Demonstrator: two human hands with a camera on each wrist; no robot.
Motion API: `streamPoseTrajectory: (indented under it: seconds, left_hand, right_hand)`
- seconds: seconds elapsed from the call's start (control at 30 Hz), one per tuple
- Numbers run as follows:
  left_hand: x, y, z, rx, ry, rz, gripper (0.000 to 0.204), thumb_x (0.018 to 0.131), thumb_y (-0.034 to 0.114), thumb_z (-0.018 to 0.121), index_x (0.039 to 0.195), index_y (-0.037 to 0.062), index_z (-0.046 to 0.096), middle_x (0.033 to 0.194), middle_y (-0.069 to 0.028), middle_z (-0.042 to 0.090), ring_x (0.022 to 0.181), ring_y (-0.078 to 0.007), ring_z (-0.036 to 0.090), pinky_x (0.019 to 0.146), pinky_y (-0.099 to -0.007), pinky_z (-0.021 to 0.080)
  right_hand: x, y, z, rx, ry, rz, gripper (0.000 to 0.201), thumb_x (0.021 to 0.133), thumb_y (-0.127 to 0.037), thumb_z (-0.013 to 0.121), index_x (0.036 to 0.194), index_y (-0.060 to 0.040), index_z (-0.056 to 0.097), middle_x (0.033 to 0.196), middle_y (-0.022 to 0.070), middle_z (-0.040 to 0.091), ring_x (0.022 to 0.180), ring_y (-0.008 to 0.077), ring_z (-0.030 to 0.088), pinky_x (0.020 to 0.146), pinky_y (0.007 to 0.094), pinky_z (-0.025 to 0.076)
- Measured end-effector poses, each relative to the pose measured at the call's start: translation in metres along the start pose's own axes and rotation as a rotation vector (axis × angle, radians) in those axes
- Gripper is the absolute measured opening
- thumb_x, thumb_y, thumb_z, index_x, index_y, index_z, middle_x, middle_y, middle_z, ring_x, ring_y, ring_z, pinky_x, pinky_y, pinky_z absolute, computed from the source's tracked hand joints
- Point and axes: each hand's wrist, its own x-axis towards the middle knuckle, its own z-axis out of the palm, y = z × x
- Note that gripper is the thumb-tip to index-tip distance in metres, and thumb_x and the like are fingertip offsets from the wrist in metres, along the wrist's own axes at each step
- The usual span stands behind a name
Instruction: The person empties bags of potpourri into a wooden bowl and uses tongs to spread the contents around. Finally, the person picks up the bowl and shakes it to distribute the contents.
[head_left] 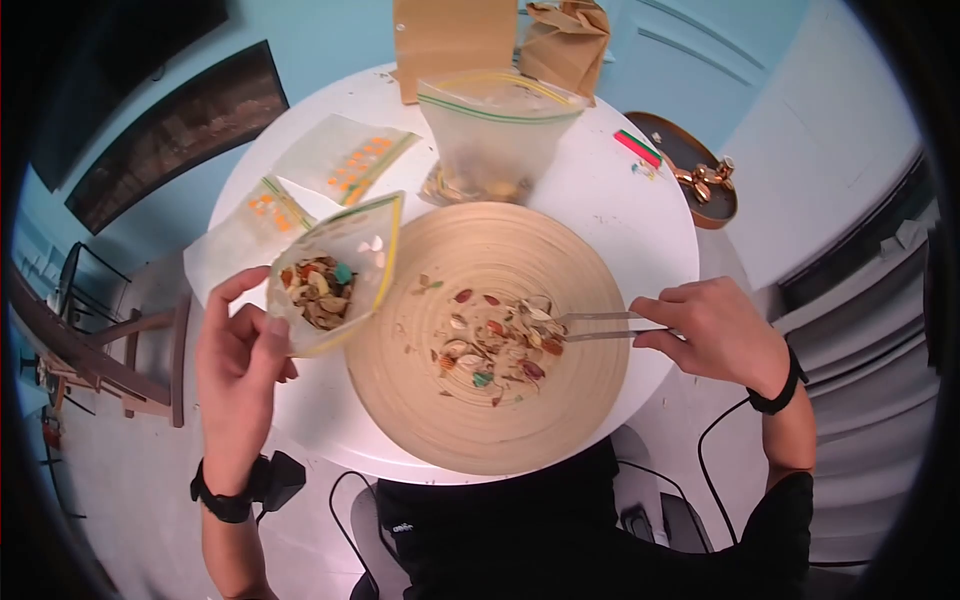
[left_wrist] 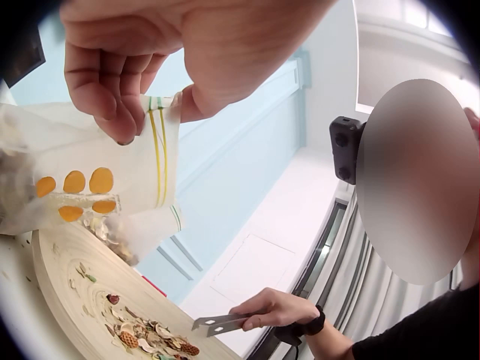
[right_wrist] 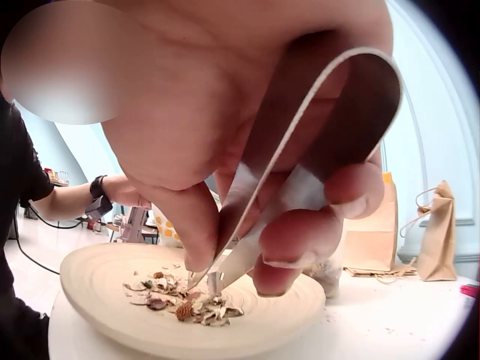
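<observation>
In the head view my left hand [head_left: 240, 365] pinches the edge of an open zip bag [head_left: 372, 285] with dried pieces inside, tilted beside the left rim of a round wooden plate [head_left: 500, 440]. My right hand [head_left: 710, 330] grips metal tweezers [head_left: 600, 327], whose tips reach the right side of a pile of dried pieces [head_left: 490, 350] on the plate. In the right wrist view the tweezer tips are at the pile [right_wrist: 187, 300]; whether they pinch a piece I cannot tell. The left wrist view shows my left fingers on the bag's zip edge [left_wrist: 161, 154].
Two flat bags with orange dots [head_left: 350, 160] lie at the left. Behind the plate stands a larger zip bag [head_left: 490, 140], with brown paper bags [head_left: 565, 45] farther back. A red and green item [head_left: 638, 148] lies at the right; a brown tray [head_left: 710, 205] is beyond the table edge.
</observation>
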Motion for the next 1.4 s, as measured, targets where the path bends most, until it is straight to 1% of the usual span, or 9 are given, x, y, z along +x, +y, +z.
streamPoseTrajectory:
  seconds: [0.17, 0.3, 0.4, 0.5, 0.6, 0.83, 1.03, 1.1, 1.4]
  left_hand:
    - [0.0, 0.002, 0.004, 0.032, 0.022, -0.003, 0.045, 0.096, 0.015, 0.057, 0.137, 0.0007, 0.048, 0.089, -0.004, 0.066, 0.065, -0.0075, 0.054, 0.059, -0.0212, 0.043]
    - [0.0, 0.005, 0.006, 0.058, 0.04, -0.001, 0.044, 0.096, 0.015, 0.057, 0.137, 0.0009, 0.047, 0.093, -0.0049, 0.067, 0.065, -0.0076, 0.054, 0.06, -0.0211, 0.044]
    - [0.001, 0.005, 0.001, 0.061, 0.035, 0.001, 0.044, 0.096, 0.015, 0.057, 0.137, 0.0013, 0.047, 0.095, -0.0053, 0.068, 0.066, -0.0077, 0.054, 0.06, -0.021, 0.044]
    - [-0.002, 0.0, -0.001, 0.058, 0.039, -0.003, 0.044, 0.097, 0.015, 0.056, 0.137, 0.0013, 0.047, 0.096, -0.0054, 0.068, 0.066, -0.0075, 0.054, 0.059, -0.0209, 0.044]
    - [0.002, 0.0, 0.0, 0.053, 0.023, 0.019, 0.044, 0.097, 0.016, 0.057, 0.138, 0.001, 0.047, 0.095, -0.0052, 0.068, 0.066, -0.0074, 0.054, 0.059, -0.0207, 0.044]
    - [0.001, 0.002, 0.004, 0.045, 0.04, 0.023, 0.045, 0.097, 0.017, 0.058, 0.138, 0.0009, 0.047, 0.093, -0.0046, 0.068, 0.066, -0.0074, 0.054, 0.059, -0.0207, 0.043]
    - [-0.001, 0.003, 0.001, 0.062, 0.031, 0.004, 0.045, 0.096, 0.016, 0.058, 0.138, 0.0009, 0.049, 0.093, -0.0048, 0.068, 0.066, -0.0079, 0.054, 0.06, -0.0215, 0.044]
    - [-0.001, 0.003, 0.001, 0.054, 0.029, -0.004, 0.046, 0.096, 0.015, 0.057, 0.138, 0.0011, 0.048, 0.092, -0.0049, 0.068, 0.067, -0.0085, 0.054, 0.061, -0.0223, 0.045]
    - [0.0, 0.005, 0.004, 0.015, 0.033, 0.001, 0.045, 0.096, 0.012, 0.057, 0.139, 0.0009, 0.048, 0.09, -0.0047, 0.067, 0.065, -0.0079, 0.054, 0.06, -0.0215, 0.045]
  right_hand:
    - [-0.007, -0.008, 0.009, -0.121, -0.094, 0.011, 0.028, 0.09, -0.032, 0.071, 0.107, -0.0101, 0.07, 0.072, 0.0048, 0.064, 0.071, 0.0275, 0.067, 0.059, 0.0395, 0.049]
    - [0.018, -0.014, 0.035, -0.084, 0.014, -0.028, 0.027, 0.091, -0.033, 0.07, 0.108, -0.0108, 0.07, 0.073, 0.0044, 0.065, 0.073, 0.0267, 0.068, 0.061, 0.0389, 0.05]
    - [0.026, -0.012, 0.036, -0.011, 0.081, -0.07, 0.028, 0.092, -0.031, 0.069, 0.107, -0.0083, 0.069, 0.076, 0.0082, 0.066, 0.073, 0.0287, 0.068, 0.064, 0.0404, 0.052]
    - [0.025, 0.007, 0.023, 0.136, 0.042, 0.048, 0.028, 0.094, -0.031, 0.067, 0.103, -0.0044, 0.069, 0.075, 0.0127, 0.066, 0.072, 0.032, 0.068, 0.065, 0.0419, 0.052]
    - [0.034, 0.016, 0.01, 0.229, -0.257, 0.326, 0.037, 0.1, -0.034, 0.059, 0.091, -0.0003, 0.072, 0.068, 0.0183, 0.064, 0.068, 0.0351, 0.065, 0.065, 0.0424, 0.05]
    - [0.062, -0.012, 0.022, 0.45, -0.419, 0.279, 0.034, 0.101, -0.031, 0.058, 0.1, -0.0002, 0.071, 0.071, 0.0187, 0.063, 0.065, 0.0324, 0.061, 0.065, 0.0402, 0.048]
    - [0.068, -0.035, 0.037, 0.403, -0.304, 0.084, 0.041, 0.099, -0.035, 0.057, 0.09, 0.0022, 0.07, 0.071, 0.0194, 0.065, 0.068, 0.0378, 0.065, 0.068, 0.046, 0.05]
    - [0.064, -0.036, 0.051, 0.292, -0.054, -0.071, 0.036, 0.097, -0.035, 0.062, 0.095, 0.0012, 0.068, 0.071, 0.0172, 0.065, 0.066, 0.0375, 0.065, 0.066, 0.0451, 0.051]
    - [0.076, -0.041, 0.056, 0.226, 0.123, -0.164, 0.035, 0.094, -0.032, 0.067, 0.103, 0.0019, 0.065, 0.076, 0.0151, 0.066, 0.071, 0.035, 0.067, 0.066, 0.0427, 0.052]
